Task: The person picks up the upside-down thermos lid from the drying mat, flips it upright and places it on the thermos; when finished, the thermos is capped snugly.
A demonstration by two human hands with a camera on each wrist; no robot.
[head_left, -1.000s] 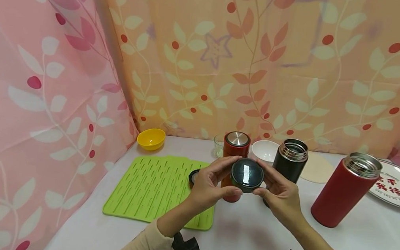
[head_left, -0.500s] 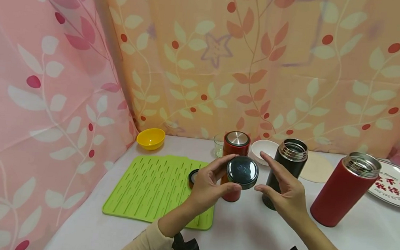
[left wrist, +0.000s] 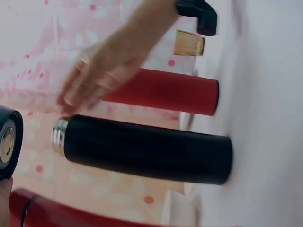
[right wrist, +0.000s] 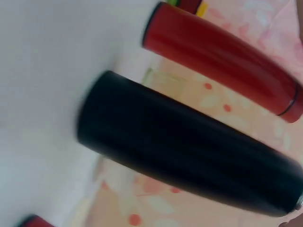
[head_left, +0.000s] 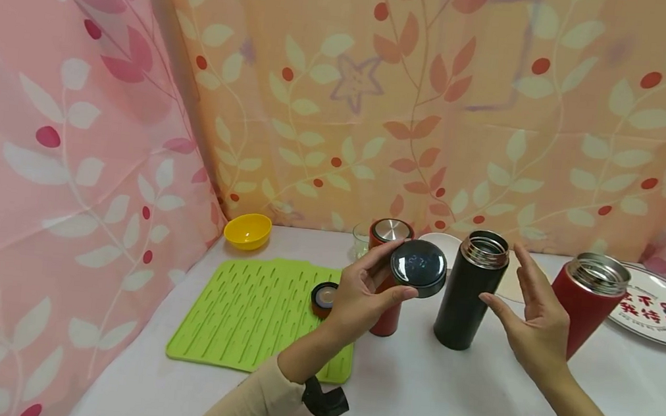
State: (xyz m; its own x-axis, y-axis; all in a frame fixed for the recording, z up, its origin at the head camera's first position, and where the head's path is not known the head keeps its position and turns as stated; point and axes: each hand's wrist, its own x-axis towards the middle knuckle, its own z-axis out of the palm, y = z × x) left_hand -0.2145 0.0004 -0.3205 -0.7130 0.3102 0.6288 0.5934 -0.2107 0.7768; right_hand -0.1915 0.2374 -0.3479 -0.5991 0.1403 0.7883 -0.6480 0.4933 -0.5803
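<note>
My left hand (head_left: 401,271) pinches a round black lid (head_left: 418,266) with a lit display on top, held up in front of a lidded red flask (head_left: 385,318). The lid's edge shows at the left of the left wrist view (left wrist: 8,142). An uncapped black flask (head_left: 469,292) (left wrist: 147,149) (right wrist: 189,151) stands just right of the lid. My right hand (head_left: 502,276) (left wrist: 104,75) is spread, fingers straight, holding nothing, to the right of the black flask's steel mouth. An uncapped red flask (head_left: 589,303) (left wrist: 161,90) stands behind that hand.
A green ridged mat (head_left: 252,313) lies at the left with a small round cap (head_left: 323,298) on it. At the back are a yellow bowl (head_left: 248,230), a small glass (head_left: 360,237), a white bowl (head_left: 440,239) and a beige coaster (head_left: 510,286). A printed plate (head_left: 657,306) sits far right.
My right hand has let go of the black lid and moved right, past the black flask. My left hand alone now keeps the lid and has raised it slightly to the right.
</note>
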